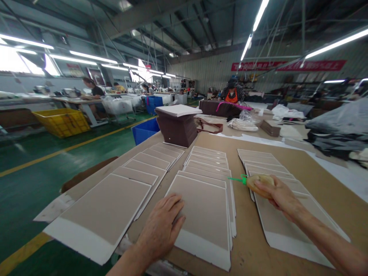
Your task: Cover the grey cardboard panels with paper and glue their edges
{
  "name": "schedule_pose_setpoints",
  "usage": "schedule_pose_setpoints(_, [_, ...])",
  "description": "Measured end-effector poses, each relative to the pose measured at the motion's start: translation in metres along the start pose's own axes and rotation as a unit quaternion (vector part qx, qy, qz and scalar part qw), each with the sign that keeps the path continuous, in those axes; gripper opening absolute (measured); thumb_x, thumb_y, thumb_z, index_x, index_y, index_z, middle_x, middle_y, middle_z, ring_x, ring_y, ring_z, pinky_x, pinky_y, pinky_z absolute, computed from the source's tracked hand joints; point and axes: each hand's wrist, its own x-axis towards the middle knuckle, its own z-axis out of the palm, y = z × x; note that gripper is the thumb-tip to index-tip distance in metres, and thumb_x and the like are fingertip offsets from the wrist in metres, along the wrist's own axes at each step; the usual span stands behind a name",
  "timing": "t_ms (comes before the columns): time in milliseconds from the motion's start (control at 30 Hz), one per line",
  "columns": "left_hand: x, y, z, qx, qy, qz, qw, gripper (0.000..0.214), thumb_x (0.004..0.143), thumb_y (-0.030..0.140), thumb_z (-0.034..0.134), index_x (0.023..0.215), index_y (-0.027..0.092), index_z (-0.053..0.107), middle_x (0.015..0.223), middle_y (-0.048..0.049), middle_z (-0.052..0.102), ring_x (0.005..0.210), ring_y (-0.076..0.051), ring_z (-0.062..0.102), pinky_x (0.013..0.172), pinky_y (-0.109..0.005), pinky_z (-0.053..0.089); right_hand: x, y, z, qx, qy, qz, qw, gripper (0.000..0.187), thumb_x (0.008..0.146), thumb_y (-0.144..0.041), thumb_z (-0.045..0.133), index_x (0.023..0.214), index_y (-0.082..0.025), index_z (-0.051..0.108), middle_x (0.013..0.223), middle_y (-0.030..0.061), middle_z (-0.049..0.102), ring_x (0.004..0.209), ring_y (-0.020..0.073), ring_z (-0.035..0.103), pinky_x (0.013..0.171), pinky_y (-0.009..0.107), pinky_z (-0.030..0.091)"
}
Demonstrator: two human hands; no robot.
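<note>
My left hand (pixel 163 222) lies with its fingers stretched out over the left edge of the front panel in the middle row (pixel 201 211). This panel is brownish grey with a white border, and several like it overlap behind it. In my right hand (pixel 276 191) is a squeeze bottle (pixel 258 182) of yellowish contents with a green nozzle. The bottle lies sideways above the right row of panels (pixel 293 214), its tip pointing left toward the middle row. To the left, another overlapping row of panels (pixel 106 207) reaches the table's edge.
A tall stack of dark brown pieces (pixel 178 128) topped with white sheets stands at the table's far left. Beside it is a blue bin (pixel 145 130). Plastic bags (pixel 244 122) lie farther back, near a person in an orange apron (pixel 231 94). A yellow bin (pixel 63 122) stands on the floor.
</note>
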Motion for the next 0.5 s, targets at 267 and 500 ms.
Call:
schedule_pose_setpoints(267, [0.001,-0.001,0.001,-0.017,0.029,0.01,0.999,0.035,0.094,0.026,0.053,0.128,0.021,0.059,0.136,-0.0096,0.059,0.131,-0.029,0.05,0.11,-0.051,0.045,0.004,0.005,0.0,-0.033,0.002,-0.018,0.999,0.051,0.07,-0.068,0.07,0.094,-0.023,0.061,0.057,-0.0019,0.054,0.042,0.0145,0.042,0.04,0.026,0.025])
schedule_pose_setpoints(500, [0.0,-0.001,0.001,-0.014,0.022,0.006,1.0,0.035,0.094,0.025,0.052,0.129,0.022,0.059,0.137,-0.0086,0.059,0.131,-0.028,0.049,0.11,-0.051,0.045,0.019,-0.006,0.009,-0.084,-0.015,-0.059,0.995,0.046,0.072,-0.065,0.069,0.09,-0.023,0.062,0.053,-0.0024,0.054,0.04,0.0145,0.04,0.039,0.027,0.024])
